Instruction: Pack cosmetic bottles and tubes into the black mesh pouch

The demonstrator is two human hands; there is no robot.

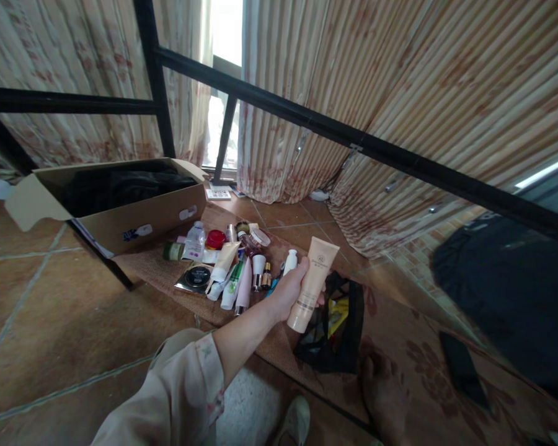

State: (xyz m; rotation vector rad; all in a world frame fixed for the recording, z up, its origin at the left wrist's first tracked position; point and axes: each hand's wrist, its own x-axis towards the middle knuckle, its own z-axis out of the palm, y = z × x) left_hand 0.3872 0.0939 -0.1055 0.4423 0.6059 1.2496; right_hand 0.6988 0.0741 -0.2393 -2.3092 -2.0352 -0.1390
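My left hand (292,288) reaches forward from the lower left and grips a beige cosmetic tube (313,280) around its lower half, cap end down. The tube is held tilted just above an open black mesh pouch (337,337) lying on the woven mat (153,269). A small white bottle (290,261) stands right behind my fingers. To the left lies a pile of several cosmetics: tubes (225,261), a red-capped jar (215,239) and a black round compact (197,276). My right hand is out of sight.
An open cardboard box (134,226) with dark cloth inside sits at the left. Black metal bars (307,124) cross in front of striped curtains. A black phone (462,370) lies on the patterned rug at right, near a dark bundle (506,291). A bare foot (381,390) and a slipper (296,422) are below.
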